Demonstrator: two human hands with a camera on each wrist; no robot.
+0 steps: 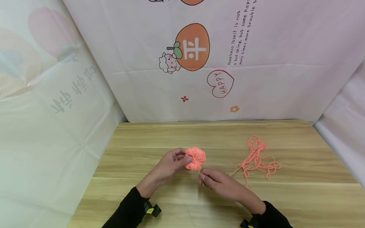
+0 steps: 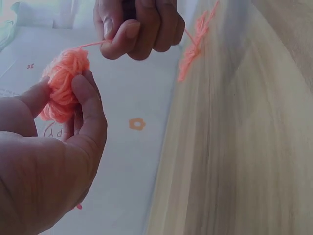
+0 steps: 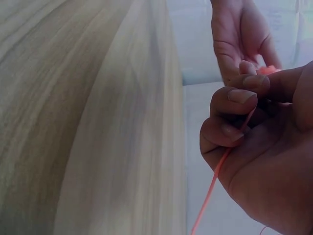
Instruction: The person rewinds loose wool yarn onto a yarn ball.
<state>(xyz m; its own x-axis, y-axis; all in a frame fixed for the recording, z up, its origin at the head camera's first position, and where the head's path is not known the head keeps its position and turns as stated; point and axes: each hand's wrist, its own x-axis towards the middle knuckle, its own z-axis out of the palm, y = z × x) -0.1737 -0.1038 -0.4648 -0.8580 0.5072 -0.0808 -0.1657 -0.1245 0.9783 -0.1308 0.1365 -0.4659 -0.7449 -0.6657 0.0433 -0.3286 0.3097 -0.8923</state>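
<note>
A small ball of coral yarn [image 1: 195, 158] is held above the table by my left hand [image 1: 172, 163], thumb on one side and fingers on the other. Just below and right of it, my right hand [image 1: 218, 183] pinches the strand [image 2: 93, 44] that runs taut from the ball. In the right wrist view the strand [image 3: 211, 188] passes through the curled fingers and out past the palm. It leads on to a loose, tangled heap of the same yarn [image 1: 255, 156] lying on the table to the right.
The wood-grain table [image 1: 308, 202] spreads under both hands. A white printed cloth [image 1: 142, 88] hangs along its back edge, with more white cloth at the left [image 1: 37, 152] and right [image 1: 345, 107]. Dark wrist devices [image 1: 152, 209] sit at the black sleeves.
</note>
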